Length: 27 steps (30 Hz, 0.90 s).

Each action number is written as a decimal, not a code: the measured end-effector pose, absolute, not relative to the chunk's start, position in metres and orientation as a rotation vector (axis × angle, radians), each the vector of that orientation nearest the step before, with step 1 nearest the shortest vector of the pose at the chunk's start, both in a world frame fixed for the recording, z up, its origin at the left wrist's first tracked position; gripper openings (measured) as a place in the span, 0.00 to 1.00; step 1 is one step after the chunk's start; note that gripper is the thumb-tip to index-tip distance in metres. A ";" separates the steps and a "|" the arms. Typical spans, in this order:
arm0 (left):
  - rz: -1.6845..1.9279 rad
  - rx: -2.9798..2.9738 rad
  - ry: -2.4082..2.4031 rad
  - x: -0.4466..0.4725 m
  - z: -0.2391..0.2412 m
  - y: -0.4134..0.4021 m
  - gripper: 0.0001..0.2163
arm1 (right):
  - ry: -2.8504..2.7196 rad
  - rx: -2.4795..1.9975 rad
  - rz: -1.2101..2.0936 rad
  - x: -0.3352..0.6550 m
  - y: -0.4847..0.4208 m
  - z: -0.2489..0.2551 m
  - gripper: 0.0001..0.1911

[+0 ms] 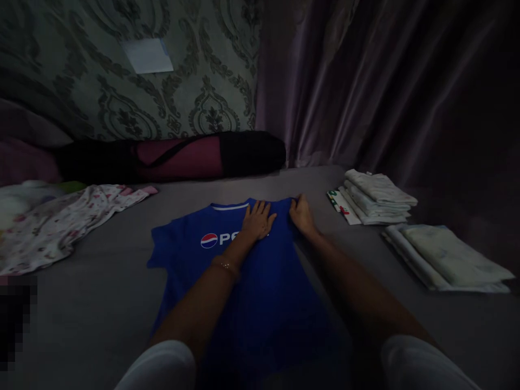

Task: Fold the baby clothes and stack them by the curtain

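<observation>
A blue T-shirt [260, 287] with a round red, white and blue logo lies spread on the grey bed sheet, its white-trimmed neckline away from me. My left hand [258, 219] rests flat on its upper chest, fingers spread, covering part of the white lettering. At the shirt's right shoulder, my right hand [301, 215] is closed with the fabric edge pinched between thumb and fingers. The left sleeve [160, 244] lies flat on the sheet. The right sleeve is hidden at my right hand. The lower part of the shirt fades into shadow.
Folded pale cloths sit in a stack [376, 197] at right, with another folded pile [447, 257] nearer me. A printed white garment [81, 222] lies at left. A long black and dark pink bag [182, 157] lies along the patterned wall. Purple curtains [317, 81] hang behind.
</observation>
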<state>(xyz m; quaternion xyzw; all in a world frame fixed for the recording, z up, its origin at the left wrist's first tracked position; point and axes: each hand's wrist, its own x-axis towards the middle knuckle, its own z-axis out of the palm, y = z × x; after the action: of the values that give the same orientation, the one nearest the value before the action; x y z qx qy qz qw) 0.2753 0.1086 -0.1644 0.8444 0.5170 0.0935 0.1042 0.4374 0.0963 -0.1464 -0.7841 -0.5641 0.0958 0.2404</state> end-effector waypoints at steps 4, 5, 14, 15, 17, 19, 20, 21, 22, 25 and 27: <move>0.247 2.487 1.560 0.276 -0.170 0.108 0.30 | -1.704 -2.233 0.179 0.438 0.088 -0.147 0.19; 0.245 2.487 1.562 0.275 -0.170 0.109 0.30 | -1.744 -2.275 0.128 0.439 0.087 -0.147 0.18; 0.213 2.491 1.562 0.275 -0.166 0.108 0.32 | -1.662 -2.408 -0.002 0.451 0.082 -0.148 0.17; 0.198 2.489 1.558 0.274 -0.166 0.109 0.32 | -1.644 -2.419 0.034 0.453 0.081 -0.146 0.17; 0.144 2.472 1.535 0.274 -0.162 0.110 0.31 | -1.645 -2.403 0.068 0.454 0.078 -0.140 0.18; 0.090 2.446 1.494 0.275 -0.157 0.111 0.32 | -1.703 -2.323 0.017 0.449 0.073 -0.134 0.19; 0.089 2.440 1.475 0.276 -0.153 0.110 0.32 | -1.752 -2.260 -0.026 0.444 0.070 -0.131 0.20; 0.107 2.442 1.459 0.276 -0.149 0.108 0.31 | -1.816 -2.182 -0.060 0.438 0.068 -0.129 0.22; 0.133 2.453 1.447 0.275 -0.145 0.106 0.30 | -1.893 -2.095 -0.075 0.430 0.066 -0.127 0.23; 0.202 2.516 1.497 0.264 -0.137 0.096 0.26 | -2.124 -1.851 -0.060 0.409 0.062 -0.130 0.27; 0.231 2.516 1.657 0.247 -0.138 0.091 0.25 | -2.237 -1.770 -0.033 0.400 0.062 -0.136 0.30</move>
<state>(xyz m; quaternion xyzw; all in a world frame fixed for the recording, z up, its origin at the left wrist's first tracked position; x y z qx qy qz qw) 0.2473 0.0905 -0.1377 0.8311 0.5475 0.0764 0.0602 0.3997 0.0619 -0.1363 -0.6140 -0.7760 -0.0115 0.1437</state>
